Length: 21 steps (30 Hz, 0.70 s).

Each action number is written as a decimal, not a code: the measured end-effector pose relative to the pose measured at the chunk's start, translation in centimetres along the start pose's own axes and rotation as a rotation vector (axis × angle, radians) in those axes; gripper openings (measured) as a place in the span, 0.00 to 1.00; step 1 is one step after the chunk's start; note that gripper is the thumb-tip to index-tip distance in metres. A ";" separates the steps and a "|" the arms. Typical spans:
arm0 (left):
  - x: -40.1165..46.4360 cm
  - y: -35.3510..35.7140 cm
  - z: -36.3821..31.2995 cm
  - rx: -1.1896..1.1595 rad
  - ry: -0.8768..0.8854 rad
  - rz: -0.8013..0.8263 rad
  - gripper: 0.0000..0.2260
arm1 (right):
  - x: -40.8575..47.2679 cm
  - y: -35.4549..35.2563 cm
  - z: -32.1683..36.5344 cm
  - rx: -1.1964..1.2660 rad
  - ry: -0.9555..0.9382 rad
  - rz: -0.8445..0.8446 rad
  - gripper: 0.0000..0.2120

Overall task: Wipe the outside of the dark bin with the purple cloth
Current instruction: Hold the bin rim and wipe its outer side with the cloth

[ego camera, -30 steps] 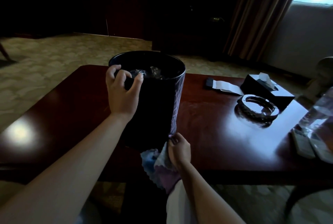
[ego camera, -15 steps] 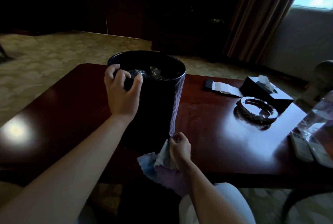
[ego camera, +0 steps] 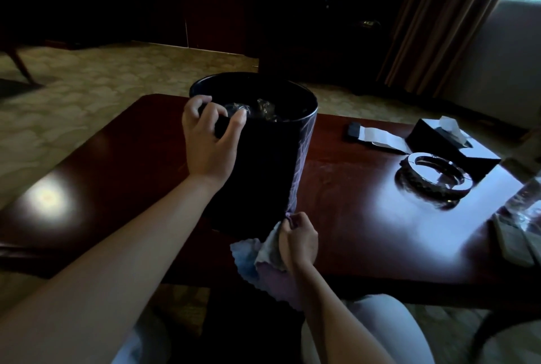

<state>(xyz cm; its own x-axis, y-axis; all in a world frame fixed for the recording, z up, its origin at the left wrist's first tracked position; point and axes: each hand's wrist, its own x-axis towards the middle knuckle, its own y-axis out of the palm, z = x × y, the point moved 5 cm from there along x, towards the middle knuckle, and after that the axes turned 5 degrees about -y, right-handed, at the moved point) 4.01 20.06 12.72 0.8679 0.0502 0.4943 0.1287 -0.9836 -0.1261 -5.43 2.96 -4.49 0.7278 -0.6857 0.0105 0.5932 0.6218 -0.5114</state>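
The dark round bin (ego camera: 263, 170) stands upright on the reddish wooden table (ego camera: 351, 217), with crumpled clear plastic inside. My left hand (ego camera: 209, 144) grips its near-left rim, fingers hooked over the edge. My right hand (ego camera: 298, 239) is closed on the purple cloth (ego camera: 263, 264) and presses a bunched part of it against the bin's lower right side near the base. The rest of the cloth hangs over the table's front edge.
To the right on the table are a round glass ashtray (ego camera: 433, 177), a black tissue box (ego camera: 450, 144), a dark flat item with white paper (ego camera: 371, 134), a clear plastic bottle (ego camera: 527, 205) and remote controls (ego camera: 515, 240). Carpet lies beyond.
My right hand with the cloth has stayed low at the bin's base, shifting slightly. The left hand keeps its hold on the rim. The view has tilted a little.
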 end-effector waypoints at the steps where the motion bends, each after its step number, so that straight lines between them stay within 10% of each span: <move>1: 0.0 -0.1 0.0 0.006 0.007 0.007 0.10 | -0.2 0.0 0.0 -0.008 -0.023 0.001 0.06; 21: 0.6 -0.6 -0.1 0.182 0.189 -0.002 0.25 | -1.7 0.3 0.5 -0.090 0.012 -0.055 0.07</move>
<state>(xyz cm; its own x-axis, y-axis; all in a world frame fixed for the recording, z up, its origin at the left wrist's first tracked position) 4.41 20.71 13.19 0.7646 0.0021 0.6445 0.2297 -0.9352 -0.2695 -6.31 4.56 -4.23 0.6903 -0.7228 0.0307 0.5985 0.5468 -0.5855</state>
